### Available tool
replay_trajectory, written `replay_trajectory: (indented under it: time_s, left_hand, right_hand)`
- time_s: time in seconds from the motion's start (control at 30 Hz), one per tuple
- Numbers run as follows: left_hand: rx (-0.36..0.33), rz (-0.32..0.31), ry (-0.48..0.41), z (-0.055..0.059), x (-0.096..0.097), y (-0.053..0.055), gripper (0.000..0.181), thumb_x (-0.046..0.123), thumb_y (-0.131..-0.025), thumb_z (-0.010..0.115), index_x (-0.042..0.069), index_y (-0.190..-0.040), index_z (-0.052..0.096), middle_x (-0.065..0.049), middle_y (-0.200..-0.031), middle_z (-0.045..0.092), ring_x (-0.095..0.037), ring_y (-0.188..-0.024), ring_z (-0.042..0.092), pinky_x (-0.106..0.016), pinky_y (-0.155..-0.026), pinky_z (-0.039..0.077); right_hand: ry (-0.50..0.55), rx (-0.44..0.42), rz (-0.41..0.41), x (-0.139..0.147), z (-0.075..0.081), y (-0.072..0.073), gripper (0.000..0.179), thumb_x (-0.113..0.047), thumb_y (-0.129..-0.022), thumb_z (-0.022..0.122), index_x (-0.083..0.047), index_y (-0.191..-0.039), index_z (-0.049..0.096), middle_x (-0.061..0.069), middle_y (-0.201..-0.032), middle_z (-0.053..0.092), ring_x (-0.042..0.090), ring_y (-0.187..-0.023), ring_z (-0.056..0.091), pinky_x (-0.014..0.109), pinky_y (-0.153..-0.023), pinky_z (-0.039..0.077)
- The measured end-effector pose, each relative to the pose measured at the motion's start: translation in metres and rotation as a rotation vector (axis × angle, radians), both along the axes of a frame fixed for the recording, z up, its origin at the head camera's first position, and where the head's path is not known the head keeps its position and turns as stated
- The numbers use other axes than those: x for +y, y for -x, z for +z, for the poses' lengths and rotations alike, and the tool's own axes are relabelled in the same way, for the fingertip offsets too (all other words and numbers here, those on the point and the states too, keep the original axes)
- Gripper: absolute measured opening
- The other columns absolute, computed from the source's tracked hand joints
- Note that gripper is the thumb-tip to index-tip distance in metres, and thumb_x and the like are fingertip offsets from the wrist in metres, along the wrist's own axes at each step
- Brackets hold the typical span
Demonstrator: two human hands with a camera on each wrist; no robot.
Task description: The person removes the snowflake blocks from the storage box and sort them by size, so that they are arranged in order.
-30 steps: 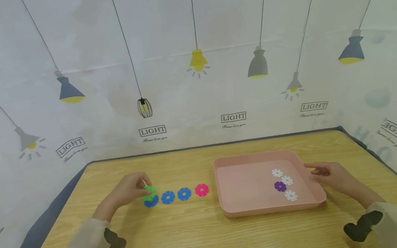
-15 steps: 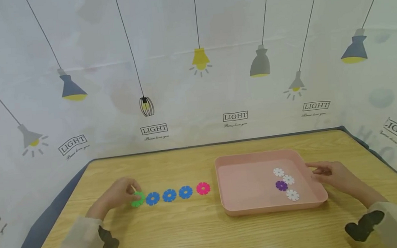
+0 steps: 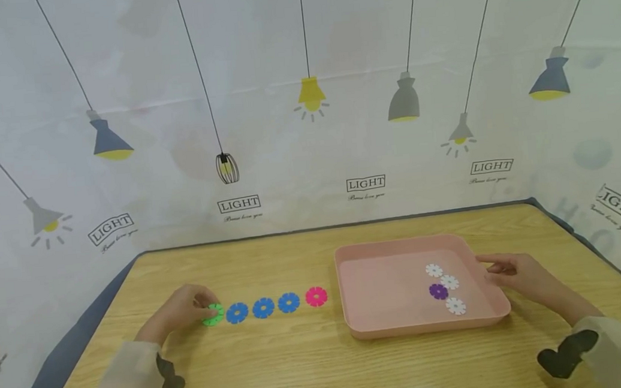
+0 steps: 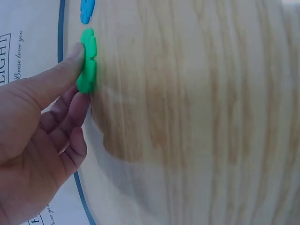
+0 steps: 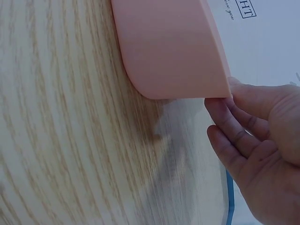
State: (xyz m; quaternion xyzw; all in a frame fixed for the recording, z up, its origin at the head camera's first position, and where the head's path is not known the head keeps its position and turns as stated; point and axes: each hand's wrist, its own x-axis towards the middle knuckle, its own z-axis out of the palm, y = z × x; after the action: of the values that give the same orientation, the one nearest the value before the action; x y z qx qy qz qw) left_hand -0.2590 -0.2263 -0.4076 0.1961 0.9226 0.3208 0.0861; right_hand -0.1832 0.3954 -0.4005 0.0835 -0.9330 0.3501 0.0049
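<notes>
In the head view, my left hand (image 3: 183, 311) is at the left end of a row of notched plastic discs. It pinches a green notched disc (image 3: 215, 314) at the table surface; in the left wrist view the thumb lies on the disc's face with the fingers behind it. Right of it lie three blue discs (image 3: 232, 315) and a pink disc (image 3: 310, 298). My right hand (image 3: 522, 276) holds the right rim of a pink tray (image 3: 417, 329), thumb over the edge and fingers beneath, as the right wrist view shows.
Inside the tray, toward its right side, are a purple disc (image 3: 434, 292) and three white discs (image 3: 456, 312). The wooden table (image 3: 279, 370) runs back to a pale wall cloth (image 3: 286, 159) printed with lamps.
My left hand has carried the green disc leftward from over the leftmost blue disc and down to the table beside it. My right hand has stayed on the tray.
</notes>
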Motion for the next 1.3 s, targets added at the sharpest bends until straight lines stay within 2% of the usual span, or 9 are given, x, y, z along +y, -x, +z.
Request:
replay_trajectory:
  time_s: [0.27,0.47,0.67,0.73,0.93,1.13,1.3]
  left_hand:
    - [-0.011,0.006,0.001,-0.002,-0.001,-0.001,0.015,0.005,-0.076,0.072,0.0,-0.088,0.065,-0.003,-0.082,0.061,-0.017,-0.077,0.054,-0.034,-0.069,0.045]
    - [-0.038,0.013,0.005,0.002,0.0,-0.001,0.017,0.012,-0.078,0.071,0.001,-0.09,0.065,-0.003,-0.084,0.062,-0.018,-0.078,0.055,-0.037,-0.071,0.046]
    - [-0.019,0.009,0.013,0.01,0.008,0.006,0.021,0.021,-0.083,0.067,0.002,-0.092,0.066,-0.003,-0.084,0.061,-0.018,-0.077,0.056,-0.034,-0.067,0.047]
    - [-0.01,0.016,0.02,0.016,0.018,0.007,0.02,0.02,-0.084,0.067,0.002,-0.093,0.066,-0.003,-0.084,0.061,-0.018,-0.078,0.056,-0.035,-0.068,0.047]
    - [0.054,-0.051,0.01,0.03,0.058,0.012,0.018,0.015,-0.085,0.065,0.002,-0.096,0.064,-0.001,-0.084,0.06,-0.016,-0.078,0.055,-0.034,-0.069,0.047]
    - [0.106,-0.121,-0.025,0.038,0.111,0.019,0.014,0.012,-0.085,0.065,0.003,-0.096,0.064,0.002,-0.081,0.059,-0.013,-0.076,0.055,-0.031,-0.071,0.047]
    - [0.152,-0.21,-0.051,0.044,0.157,0.021,0.011,0.01,-0.084,0.065,0.005,-0.094,0.064,0.001,-0.082,0.061,-0.012,-0.075,0.056,-0.027,-0.068,0.047]
  right_hand:
    - [-0.005,0.0,0.006,0.0,-0.002,0.0,0.044,-0.011,-0.089,0.06,0.011,-0.125,0.048,0.017,-0.094,0.064,0.024,-0.083,0.061,0.026,-0.064,0.05]
    - [-0.001,-0.003,-0.004,0.0,-0.001,-0.001,0.045,-0.012,-0.088,0.061,0.01,-0.125,0.048,0.015,-0.094,0.065,0.021,-0.083,0.061,0.026,-0.065,0.05]
    - [0.008,-0.005,0.003,-0.001,-0.001,-0.001,0.045,-0.013,-0.088,0.061,0.01,-0.125,0.048,0.017,-0.095,0.064,0.025,-0.084,0.061,0.029,-0.066,0.051]
    - [0.003,-0.007,-0.001,0.0,-0.001,0.0,0.045,-0.014,-0.089,0.061,0.01,-0.125,0.048,0.017,-0.095,0.064,0.026,-0.085,0.061,0.029,-0.066,0.051]
    - [0.0,-0.008,-0.008,0.001,-0.001,0.0,0.046,-0.015,-0.089,0.061,0.009,-0.126,0.049,0.017,-0.095,0.065,0.027,-0.085,0.061,0.028,-0.067,0.051]
    - [0.005,-0.018,-0.015,-0.001,0.0,-0.001,0.046,-0.015,-0.088,0.061,0.009,-0.125,0.048,0.016,-0.095,0.065,0.025,-0.085,0.061,0.028,-0.067,0.051]
    - [0.006,-0.009,-0.015,-0.001,-0.001,0.0,0.045,-0.013,-0.088,0.061,0.011,-0.125,0.048,0.017,-0.094,0.065,0.027,-0.084,0.062,0.03,-0.066,0.052]
